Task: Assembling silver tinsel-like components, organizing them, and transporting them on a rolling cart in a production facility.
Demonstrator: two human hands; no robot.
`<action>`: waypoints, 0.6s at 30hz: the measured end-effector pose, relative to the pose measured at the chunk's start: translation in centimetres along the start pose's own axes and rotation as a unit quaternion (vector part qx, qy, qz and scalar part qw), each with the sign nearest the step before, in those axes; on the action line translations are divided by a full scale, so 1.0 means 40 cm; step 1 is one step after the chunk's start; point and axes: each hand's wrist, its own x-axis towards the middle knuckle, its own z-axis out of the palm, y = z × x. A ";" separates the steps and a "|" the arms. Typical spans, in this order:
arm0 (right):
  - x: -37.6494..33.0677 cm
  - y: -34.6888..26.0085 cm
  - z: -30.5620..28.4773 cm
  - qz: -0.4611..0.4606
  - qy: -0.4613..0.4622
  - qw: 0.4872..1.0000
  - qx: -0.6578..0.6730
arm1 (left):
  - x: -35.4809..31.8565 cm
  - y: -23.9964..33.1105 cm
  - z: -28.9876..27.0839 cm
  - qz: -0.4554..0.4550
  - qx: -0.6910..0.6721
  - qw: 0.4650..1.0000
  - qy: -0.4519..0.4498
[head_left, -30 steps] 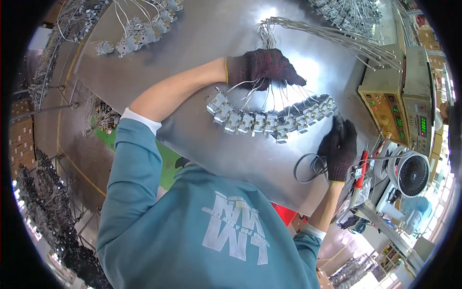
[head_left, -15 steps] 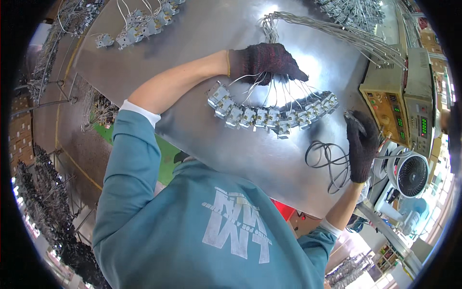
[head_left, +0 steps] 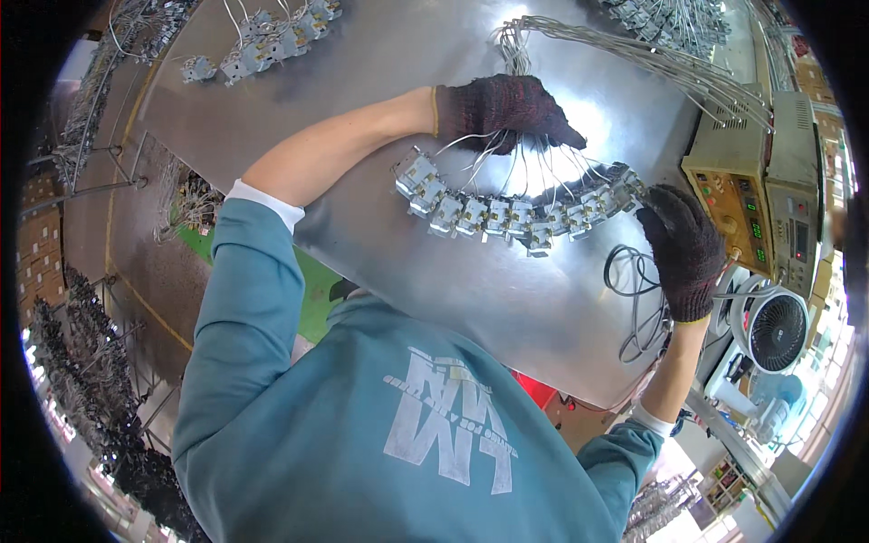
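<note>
My left hand (head_left: 507, 107), in a dark knitted glove, is closed round a bundle of thin white wires (head_left: 475, 167). These wires fan down to a curved row of small metal-cased parts (head_left: 496, 217) lying on the steel table. My right hand (head_left: 683, 249), gloved the same way, has its fingers drawn together at the row's right end. Its fingertips are at or against the last part there. What sits in its fingers is hidden. Beside its wrist, a dark thin cable (head_left: 625, 312) lies looped on the table.
Bench instruments with lit displays (head_left: 738, 199) stand at the right, with a small fan (head_left: 774, 330) below them. The steel table (head_left: 380, 54) also bears more wired parts (head_left: 272, 45) at far left and a long wire bundle (head_left: 625, 56) at the back.
My right hand has moved up to the right end of the row of parts, and the cable loops have shifted right. My left hand stays closed on the wires. One instrument's lit display has gone dark.
</note>
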 end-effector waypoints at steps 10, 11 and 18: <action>-0.011 0.013 -0.019 -0.031 -0.001 0.999 -0.022 | 0.009 0.040 -0.026 -0.023 0.052 0.998 -0.010; -0.013 0.013 -0.019 -0.028 -0.003 0.999 -0.020 | 0.012 0.041 -0.026 -0.032 0.048 0.998 -0.016; -0.070 -0.041 -0.001 0.213 0.031 0.958 0.188 | 0.028 0.059 -0.036 -0.013 0.018 1.000 0.009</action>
